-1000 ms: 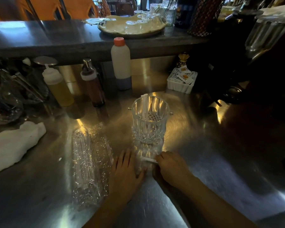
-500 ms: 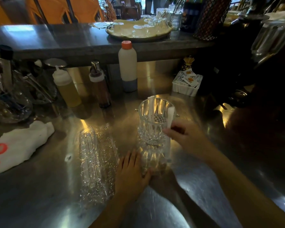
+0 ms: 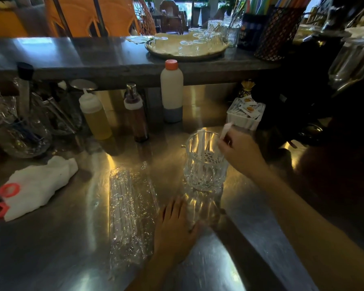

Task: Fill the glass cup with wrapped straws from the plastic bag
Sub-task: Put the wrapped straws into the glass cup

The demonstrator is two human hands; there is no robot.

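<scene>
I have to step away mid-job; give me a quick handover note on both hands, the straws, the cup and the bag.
Right hand: pinching a wrapped straw at the rim of the glass cup, lower end going in.
Left hand: flat on the near end of the plastic bag, holding nothing.
Done: one straw already stands in the cup.
Left: release this straw, then move the many straws remaining in the bag, which lies left of the cup.

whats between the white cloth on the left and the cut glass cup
In the head view, the clear plastic bag of wrapped straws lies on the steel counter between the white cloth and the cut-glass cup, with bare metal either side.
</scene>
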